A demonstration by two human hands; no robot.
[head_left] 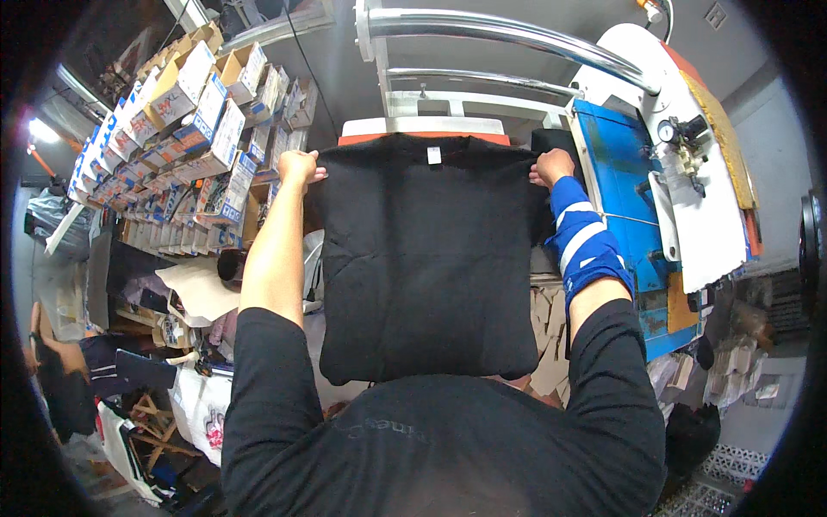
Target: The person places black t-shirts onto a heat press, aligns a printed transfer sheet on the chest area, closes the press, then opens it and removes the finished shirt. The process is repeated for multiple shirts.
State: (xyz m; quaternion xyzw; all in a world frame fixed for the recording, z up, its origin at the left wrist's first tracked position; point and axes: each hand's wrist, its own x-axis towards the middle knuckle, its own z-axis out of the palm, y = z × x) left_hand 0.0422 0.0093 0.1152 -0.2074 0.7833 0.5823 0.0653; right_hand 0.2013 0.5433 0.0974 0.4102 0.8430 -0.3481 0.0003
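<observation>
A black sweatshirt (426, 267) lies spread in front of me over a flat platen, its neckline at the far end with a small white label showing. My left hand (299, 168) is closed on the garment's far left shoulder. At the far right shoulder, my right hand (551, 167) pinches the cloth in the same way. Between the two hands the fabric is pulled fairly straight, with light creases. Past the collar a strip of the orange-red platen edge (370, 139) shows. A blue and white cloth (586, 237) is wrapped around my right forearm.
Stacked cardboard boxes (194, 129) fill the shelving at left. Chrome rails (508, 30) cross behind the platen. At right stand a blue machine panel (616, 189) and a white part with a pressure gauge (666, 131). A person's arm (56, 340) shows at the far left.
</observation>
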